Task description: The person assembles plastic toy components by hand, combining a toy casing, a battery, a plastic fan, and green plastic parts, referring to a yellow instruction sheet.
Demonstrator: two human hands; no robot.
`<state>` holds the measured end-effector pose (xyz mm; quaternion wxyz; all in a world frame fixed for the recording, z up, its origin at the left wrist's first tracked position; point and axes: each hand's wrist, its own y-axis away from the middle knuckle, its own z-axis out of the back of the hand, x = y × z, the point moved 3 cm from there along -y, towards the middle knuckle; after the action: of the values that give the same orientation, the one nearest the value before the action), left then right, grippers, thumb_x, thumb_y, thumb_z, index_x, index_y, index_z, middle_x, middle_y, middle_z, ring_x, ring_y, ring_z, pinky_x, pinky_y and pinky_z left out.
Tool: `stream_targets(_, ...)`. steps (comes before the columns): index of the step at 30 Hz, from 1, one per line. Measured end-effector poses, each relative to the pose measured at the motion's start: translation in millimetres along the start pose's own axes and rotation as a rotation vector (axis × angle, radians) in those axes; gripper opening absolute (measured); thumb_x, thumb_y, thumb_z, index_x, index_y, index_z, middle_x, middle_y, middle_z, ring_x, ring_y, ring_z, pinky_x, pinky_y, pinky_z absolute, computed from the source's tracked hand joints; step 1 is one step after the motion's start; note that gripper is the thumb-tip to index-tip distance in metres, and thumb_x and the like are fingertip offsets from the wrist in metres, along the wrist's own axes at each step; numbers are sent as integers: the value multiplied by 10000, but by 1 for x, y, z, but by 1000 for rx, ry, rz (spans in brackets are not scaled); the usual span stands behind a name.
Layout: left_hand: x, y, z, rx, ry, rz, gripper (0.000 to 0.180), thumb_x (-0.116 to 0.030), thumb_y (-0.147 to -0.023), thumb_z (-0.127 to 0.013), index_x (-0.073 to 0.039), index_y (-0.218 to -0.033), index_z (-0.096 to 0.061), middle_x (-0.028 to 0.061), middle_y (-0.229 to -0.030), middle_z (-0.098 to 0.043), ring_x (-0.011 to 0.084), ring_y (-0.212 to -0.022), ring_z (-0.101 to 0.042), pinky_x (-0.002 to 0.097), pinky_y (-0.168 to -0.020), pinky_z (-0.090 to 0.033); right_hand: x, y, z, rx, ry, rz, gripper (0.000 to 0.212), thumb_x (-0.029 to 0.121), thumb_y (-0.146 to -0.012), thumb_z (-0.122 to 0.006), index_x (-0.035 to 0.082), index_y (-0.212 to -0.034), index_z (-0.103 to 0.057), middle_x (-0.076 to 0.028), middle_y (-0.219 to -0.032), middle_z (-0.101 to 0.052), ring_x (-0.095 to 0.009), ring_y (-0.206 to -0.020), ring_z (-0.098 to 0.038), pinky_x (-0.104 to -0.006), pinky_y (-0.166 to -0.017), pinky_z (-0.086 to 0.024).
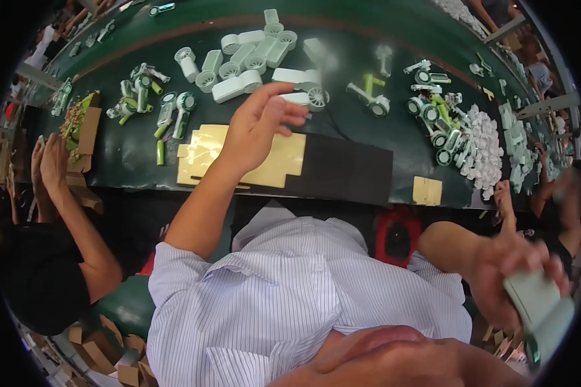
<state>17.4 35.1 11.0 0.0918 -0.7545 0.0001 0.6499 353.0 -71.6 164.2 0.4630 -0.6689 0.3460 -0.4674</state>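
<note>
My left hand (258,129) reaches over the yellow sheet (294,155) on the bench, its fingers loosely bent and apart with nothing held. Just beyond its fingertips lies a pale green handheld fan housing (315,97) with a round grille. More housings of the same kind (239,55) are heaped behind. At the lower right my right hand (497,277) is raised beside my shoulder, wrapped round a pale green fan housing (539,303). Motion blurs that housing, and its lower end looks dark and shiny.
Fan assemblies with green cylinders lie in groups at left (135,93) and right (436,116). White small parts (484,151) are piled at the right. A black mat (348,169) adjoins the yellow sheet. People work on both sides; a cardboard box (89,132) stands at left.
</note>
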Motion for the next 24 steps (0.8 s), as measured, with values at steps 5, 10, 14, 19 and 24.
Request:
stream_targets(5,17,-4,-5,29,-45,75,301,-201,-990,-515,-19,-1229,-538,116,-988,-688,163,-911,-662,258,-738,-506,-5,-25,-20,29,332,50,835,238,-710,-838,159,-1385,-354,-126,-1264,-482,-263,-1073,-522,-305,-718,-552)
stream_targets(10,29,-6,3,50,69,51,307,-166,-977,-547,-3,-1237,-525,112,-983,-692,165,-932,-662,263,-761,-510,-25,-26,-24,229,50,-412,837,100,-748,-778,156,-1450,-326,-123,-1384,-426,-355,-1097,-539,-354,-737,-590)
stream_targets(14,34,-7,2,91,105,66,315,-157,-963,-579,-1,-1231,-527,107,-983,-692,156,-933,-659,258,-760,-506,-41,-36,-21,333,-194,-342,841,31,-773,-732,113,-1486,-292,-120,-1448,-369,-374,-1116,-531,-378,-780,-602)
stream_targets(19,38,-4,3,82,121,107,314,-135,-949,-602,-2,-1225,-531,95,-972,-691,133,-923,-652,246,-759,-500,-56,-45,-36,285,148,-84,783,55,-800,-687,-89,-1407,-214,-243,-1362,-255,-370,-1131,-400,-332,-758,-561)
stream_targets(24,38,-4,6,81,138,117,312,-110,-939,-615,2,-1219,-533,88,-961,-687,116,-911,-642,238,-770,-500,-68,-47,-32,275,282,-40,749,156,-875,-634,-102,-1409,-176,-301,-1370,-292,-409,-1209,-425,-375,-796,-561)
